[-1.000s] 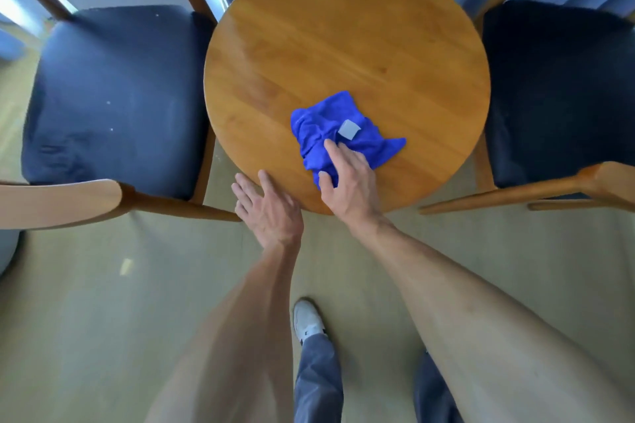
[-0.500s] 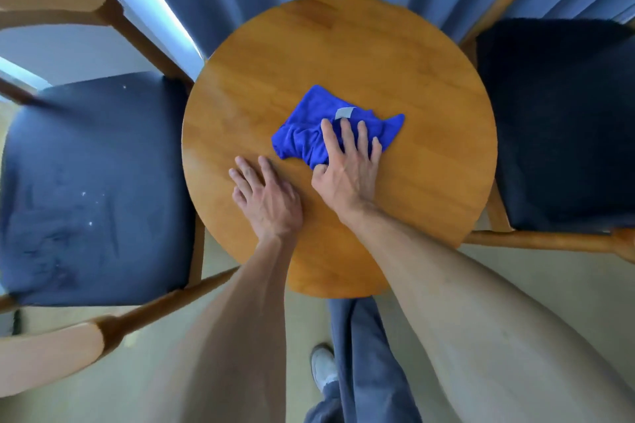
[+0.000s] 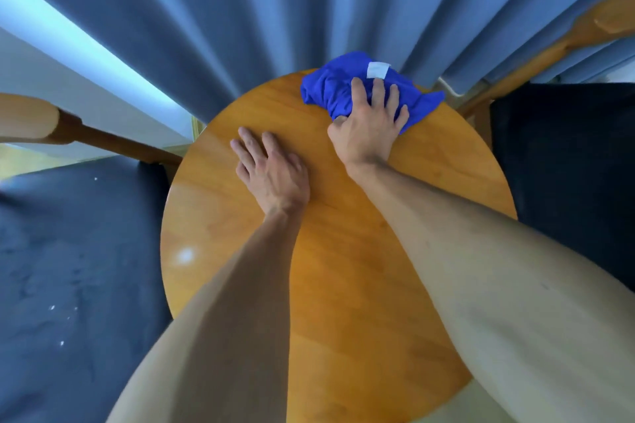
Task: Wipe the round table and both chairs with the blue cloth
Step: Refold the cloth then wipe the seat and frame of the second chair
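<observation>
You're on the table step: your right hand [image 3: 369,129] presses the blue cloth [image 3: 343,86] flat-fingered at the round table [image 3: 343,285]'s far rim, while your left hand [image 3: 271,170] rests spread and empty. Next, sweep back across the unwiped wood; the cloth seems to overhang the edge, so keep it on.

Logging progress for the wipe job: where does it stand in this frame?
Done: nothing can be confirmed as finished. In hand: the right hand presses the blue cloth at the far edge of the round table; the left hand rests flat on the top. Left: both chairs, and the left chair seat shows white specks.

Daylight from left; glare spot on table [image 3: 185,256]; edges warped, perhaps blurred.
</observation>
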